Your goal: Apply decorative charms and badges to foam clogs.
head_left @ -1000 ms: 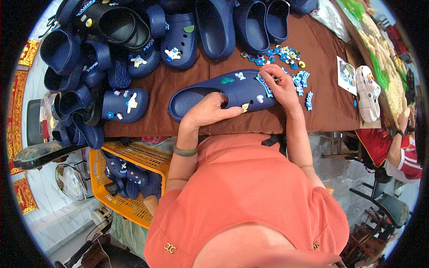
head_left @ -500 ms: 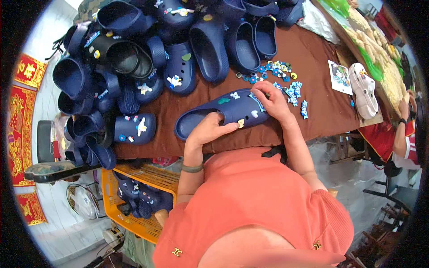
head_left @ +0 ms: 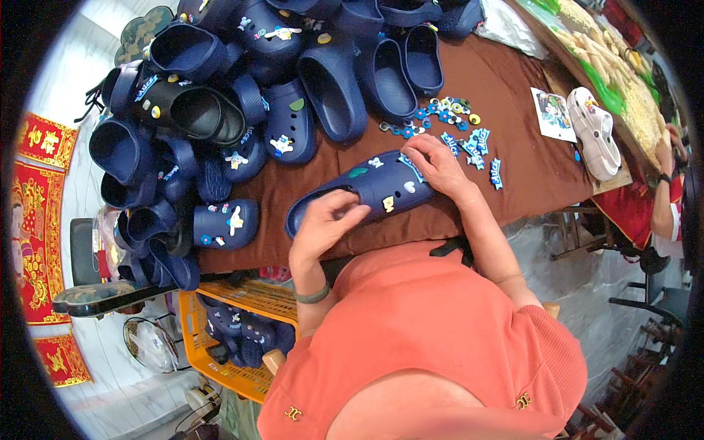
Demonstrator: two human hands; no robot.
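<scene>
A navy clog [head_left: 376, 183] lies sideways in front of me, its toe to the right. Green, white and pale yellow charms sit in its upper. At the heel opening my left hand [head_left: 326, 224] straddles the near side, fingers bent into the opening and thumb lying outside; the fingertips are partly hidden. My right hand [head_left: 442, 167] is at the toe, thumb and fingers bent together over a blue letter-shaped charm [head_left: 412, 167] that they partly cover. Just beyond it lie loose blue letter charms [head_left: 477, 147] and a heap of small round and flower charms [head_left: 449, 111].
Navy clogs [head_left: 334, 92] are piled to the left and back, with a black clog [head_left: 198, 114] among them. A white clog [head_left: 595, 136] and a picture card [head_left: 554, 115] lie right. Below left, an orange crate [head_left: 238, 381] holds more clogs. Another person's hand [head_left: 665, 150] is far right.
My left hand has slid slightly left, and its thumb has come away from the pale yellow charm. My right hand stays at the toe. The view has shifted a little.
</scene>
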